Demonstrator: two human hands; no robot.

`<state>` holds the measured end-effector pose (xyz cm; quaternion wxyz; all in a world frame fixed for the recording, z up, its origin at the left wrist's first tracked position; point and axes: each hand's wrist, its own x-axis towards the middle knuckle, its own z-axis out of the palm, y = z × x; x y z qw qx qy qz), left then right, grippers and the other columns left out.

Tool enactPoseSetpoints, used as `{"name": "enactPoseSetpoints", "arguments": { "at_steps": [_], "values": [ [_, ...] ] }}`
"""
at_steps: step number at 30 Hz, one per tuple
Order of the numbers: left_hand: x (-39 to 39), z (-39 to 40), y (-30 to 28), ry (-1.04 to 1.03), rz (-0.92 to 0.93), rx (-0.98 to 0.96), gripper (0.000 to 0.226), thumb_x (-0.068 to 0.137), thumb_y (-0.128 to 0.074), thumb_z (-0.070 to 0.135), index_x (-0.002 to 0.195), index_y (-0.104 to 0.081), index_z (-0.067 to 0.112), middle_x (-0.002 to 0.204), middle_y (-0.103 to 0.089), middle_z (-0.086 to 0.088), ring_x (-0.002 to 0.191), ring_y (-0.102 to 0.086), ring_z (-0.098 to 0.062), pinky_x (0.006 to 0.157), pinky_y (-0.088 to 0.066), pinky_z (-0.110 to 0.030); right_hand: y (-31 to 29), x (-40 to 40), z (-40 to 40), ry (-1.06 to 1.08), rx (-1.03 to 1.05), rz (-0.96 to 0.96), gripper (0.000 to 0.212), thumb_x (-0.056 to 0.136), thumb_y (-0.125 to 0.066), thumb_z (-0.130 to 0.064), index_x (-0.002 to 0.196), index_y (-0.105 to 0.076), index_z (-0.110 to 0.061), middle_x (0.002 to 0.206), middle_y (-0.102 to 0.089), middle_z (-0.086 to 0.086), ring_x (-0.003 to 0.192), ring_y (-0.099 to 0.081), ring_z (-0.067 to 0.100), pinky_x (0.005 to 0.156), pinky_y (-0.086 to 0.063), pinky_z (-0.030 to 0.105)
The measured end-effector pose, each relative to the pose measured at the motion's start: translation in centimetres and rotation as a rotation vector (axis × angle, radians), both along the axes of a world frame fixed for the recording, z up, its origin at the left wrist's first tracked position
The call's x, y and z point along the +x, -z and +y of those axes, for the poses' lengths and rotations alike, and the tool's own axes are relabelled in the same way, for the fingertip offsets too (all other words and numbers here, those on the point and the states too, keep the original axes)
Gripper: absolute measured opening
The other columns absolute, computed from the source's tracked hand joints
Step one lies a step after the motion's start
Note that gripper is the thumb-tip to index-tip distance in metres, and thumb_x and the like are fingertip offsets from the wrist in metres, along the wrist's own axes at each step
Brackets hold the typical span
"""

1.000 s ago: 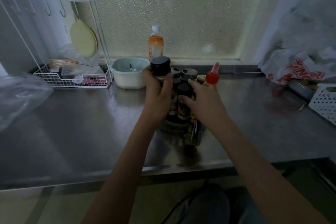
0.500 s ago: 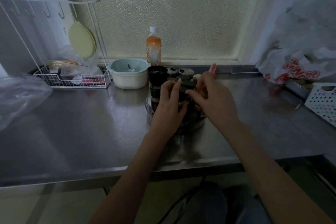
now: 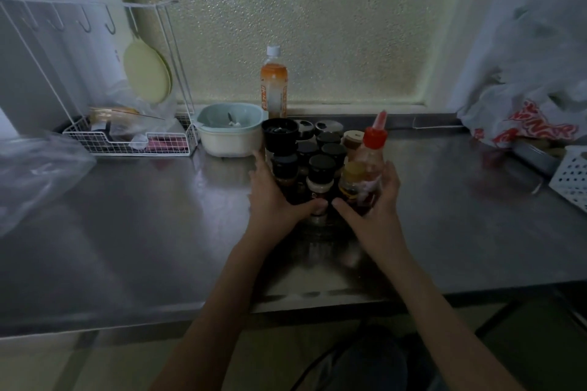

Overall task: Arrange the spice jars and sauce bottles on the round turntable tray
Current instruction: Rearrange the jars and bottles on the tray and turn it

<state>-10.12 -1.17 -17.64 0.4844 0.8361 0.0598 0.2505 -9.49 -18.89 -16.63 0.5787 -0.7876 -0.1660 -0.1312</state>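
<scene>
The spice jars stood packed together mid-desk, just before the pale bowl. I cupped my left hand open against their side and gripped the red-capped sauce bottle in my right hand, I judged to steady the cluster.

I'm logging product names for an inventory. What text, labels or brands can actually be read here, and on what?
None can be read for certain.
Orange drink bottle: vertical label lettering, too blurred.
White plastic bag: large red lettering, crumpled and blurred, unreadable.
Red-capped sauce bottle, touched by the right hand: label blurred.
Spice jars beside the left hand: labels too dark and small.
</scene>
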Motion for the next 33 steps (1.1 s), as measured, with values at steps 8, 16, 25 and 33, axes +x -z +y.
{"name": "enactPoseSetpoints", "arguments": {
  "at_steps": [8, 16, 25, 33],
  "values": [
    [-0.9, -1.6, -1.1, -0.006, 0.232, 0.389, 0.113, 0.08, -0.048, 0.065, 0.143, 0.026, 0.007, 0.155, 0.027, -0.016, 0.144, 0.023, -0.029, 0.115, 0.004, -0.057, 1.1, 1.9, -0.3, -0.063, 0.094, 0.02, 0.087, 0.078, -0.075, -0.015, 0.144, -0.02, -0.023, 0.137, -0.041, -0.008, 0.12, -0.05, 0.004, 0.084, -0.044, 0.003],
    [-2.0, 1.2, -0.9, -0.091, -0.042, 0.225, 0.095, 0.053, -0.076, 0.04, 0.131, -0.041, -0.003, 0.127, -0.048, -0.023, 0.12, -0.042, -0.039, 0.099, -0.036, -0.039, 1.8, 1.9, -1.1, -0.123, 0.128, -0.025, 0.093, 0.07, -0.077, 0.002, 0.141, -0.018, -0.008, 0.133, -0.043, -0.004, 0.114, -0.049, -0.015, 0.089, -0.043, 0.006],
    [-1.6, 0.4, -2.3, -0.175, 0.047, 0.277, 0.037, 0.067, -0.079, 0.027, 0.082, -0.047, 0.016, 0.095, -0.065, -0.008, 0.09, -0.06, -0.026, 0.065, -0.034, -0.029, 2.6, 2.0, -1.0, -0.022, 0.081, -0.048, 0.074, 0.063, -0.085, -0.009, 0.107, -0.026, -0.019, 0.114, -0.045, -0.016, 0.102, -0.057, 0.0, 0.079, -0.046, 0.006],
    [-1.5, 1.4, -1.9, -0.094, 0.096, 0.282, 0.038, 0.071, -0.077, 0.023, 0.087, -0.044, 0.012, 0.097, -0.066, -0.015, 0.094, -0.061, -0.035, 0.078, -0.049, -0.045, 2.5, 1.4, -1.0, -0.002, 0.026, -0.042, 0.059, 0.066, -0.084, -0.019, 0.092, -0.033, -0.037, 0.12, -0.052, 0.007, 0.107, -0.055, 0.02, 0.079, -0.045, 0.018]
  ]
}}
